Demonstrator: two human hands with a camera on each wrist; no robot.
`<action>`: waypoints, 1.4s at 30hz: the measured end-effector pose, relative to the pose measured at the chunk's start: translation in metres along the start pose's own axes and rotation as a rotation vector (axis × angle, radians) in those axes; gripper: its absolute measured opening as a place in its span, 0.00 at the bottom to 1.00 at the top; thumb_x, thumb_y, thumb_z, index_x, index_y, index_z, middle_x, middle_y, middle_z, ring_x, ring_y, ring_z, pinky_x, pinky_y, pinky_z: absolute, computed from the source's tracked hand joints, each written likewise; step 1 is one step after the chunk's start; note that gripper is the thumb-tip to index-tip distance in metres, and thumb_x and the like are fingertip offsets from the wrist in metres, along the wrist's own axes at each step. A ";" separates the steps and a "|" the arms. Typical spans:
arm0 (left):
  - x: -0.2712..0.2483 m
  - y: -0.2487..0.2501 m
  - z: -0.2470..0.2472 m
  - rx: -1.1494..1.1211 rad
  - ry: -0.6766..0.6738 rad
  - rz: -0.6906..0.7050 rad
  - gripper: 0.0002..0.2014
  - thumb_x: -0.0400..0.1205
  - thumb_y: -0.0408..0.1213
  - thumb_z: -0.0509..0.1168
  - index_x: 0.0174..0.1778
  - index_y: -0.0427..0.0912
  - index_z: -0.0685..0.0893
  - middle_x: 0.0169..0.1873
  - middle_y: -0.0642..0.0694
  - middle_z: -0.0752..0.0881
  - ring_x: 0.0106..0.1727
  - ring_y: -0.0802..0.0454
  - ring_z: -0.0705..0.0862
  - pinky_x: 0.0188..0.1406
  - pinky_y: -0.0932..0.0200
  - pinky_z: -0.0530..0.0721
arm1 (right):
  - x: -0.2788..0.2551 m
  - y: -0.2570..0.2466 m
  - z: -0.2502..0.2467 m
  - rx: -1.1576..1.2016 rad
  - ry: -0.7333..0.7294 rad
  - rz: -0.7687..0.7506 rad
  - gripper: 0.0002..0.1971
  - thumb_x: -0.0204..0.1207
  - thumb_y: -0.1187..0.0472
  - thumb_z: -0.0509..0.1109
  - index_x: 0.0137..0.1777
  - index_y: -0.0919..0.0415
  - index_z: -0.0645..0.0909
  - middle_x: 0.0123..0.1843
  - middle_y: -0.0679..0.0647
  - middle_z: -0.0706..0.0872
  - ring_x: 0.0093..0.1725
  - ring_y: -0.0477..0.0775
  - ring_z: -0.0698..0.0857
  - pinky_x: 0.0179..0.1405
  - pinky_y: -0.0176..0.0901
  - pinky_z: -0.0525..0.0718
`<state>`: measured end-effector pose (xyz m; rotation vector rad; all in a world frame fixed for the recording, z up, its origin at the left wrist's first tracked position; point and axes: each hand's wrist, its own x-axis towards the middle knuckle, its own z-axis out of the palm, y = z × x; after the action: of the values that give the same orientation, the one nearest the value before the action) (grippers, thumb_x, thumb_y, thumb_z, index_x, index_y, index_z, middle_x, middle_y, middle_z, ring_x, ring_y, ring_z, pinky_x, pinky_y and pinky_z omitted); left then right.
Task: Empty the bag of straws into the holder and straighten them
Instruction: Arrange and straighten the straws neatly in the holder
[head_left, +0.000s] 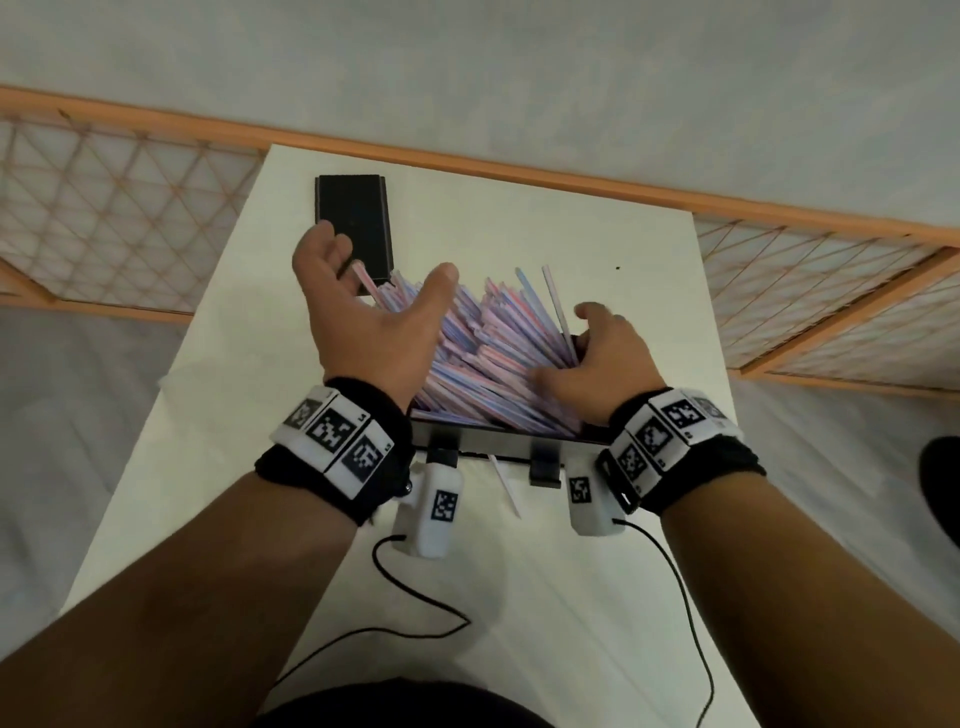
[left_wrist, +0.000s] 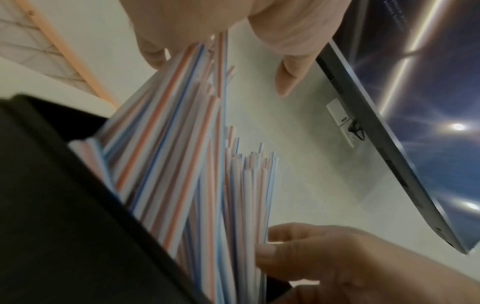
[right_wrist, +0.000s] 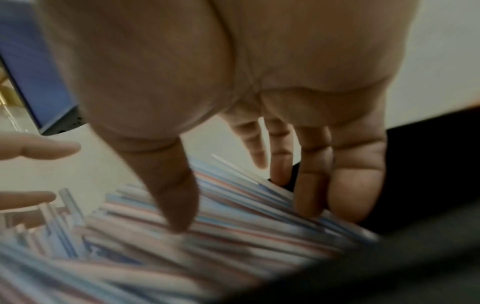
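Observation:
Several red-, blue- and white-striped straws (head_left: 483, 343) stand in a long black holder (head_left: 488, 439) and lean fanned out toward the left. My left hand (head_left: 363, 306) hovers over their left ends with fingers spread; its fingertips (left_wrist: 285, 82) brush the straw tops (left_wrist: 182, 144). At the holder's right end my right hand (head_left: 597, 364) grips a bunch of straws (right_wrist: 233, 216), with the thumb on the near side and the fingers (right_wrist: 311, 185) on the far side against the holder's end wall (right_wrist: 428, 164). No bag shows.
A black rectangular box (head_left: 353, 218) lies at the far left of the white table (head_left: 571, 234). One loose straw (head_left: 506, 486) lies on the table in front of the holder. A monitor (left_wrist: 415, 102) shows in the left wrist view. Wooden lattice screens (head_left: 104, 218) flank the table.

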<state>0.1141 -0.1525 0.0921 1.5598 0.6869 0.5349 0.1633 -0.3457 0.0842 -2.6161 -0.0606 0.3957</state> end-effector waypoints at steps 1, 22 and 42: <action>0.000 -0.001 0.002 -0.028 0.005 -0.034 0.47 0.71 0.47 0.84 0.82 0.50 0.64 0.76 0.52 0.73 0.75 0.54 0.76 0.74 0.57 0.79 | 0.000 -0.001 0.003 -0.021 -0.061 -0.033 0.40 0.66 0.44 0.80 0.76 0.54 0.70 0.63 0.57 0.75 0.58 0.58 0.80 0.55 0.41 0.75; -0.019 -0.025 -0.001 -0.320 -0.057 -0.247 0.36 0.62 0.61 0.78 0.61 0.45 0.76 0.56 0.46 0.86 0.59 0.41 0.88 0.66 0.31 0.84 | -0.029 0.006 0.035 -0.101 -0.217 -0.331 0.19 0.72 0.40 0.75 0.50 0.56 0.87 0.39 0.51 0.88 0.37 0.52 0.86 0.41 0.49 0.87; -0.018 -0.053 -0.009 -0.228 -0.162 0.002 0.36 0.71 0.57 0.72 0.68 0.38 0.70 0.61 0.39 0.84 0.53 0.55 0.88 0.55 0.59 0.85 | 0.015 -0.045 0.043 -0.467 -0.834 0.011 0.55 0.66 0.42 0.82 0.87 0.55 0.54 0.82 0.53 0.69 0.74 0.59 0.79 0.70 0.54 0.81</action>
<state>0.0888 -0.1564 0.0414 1.3733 0.4833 0.4655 0.1661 -0.2843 0.0659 -2.6769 -0.4598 1.6086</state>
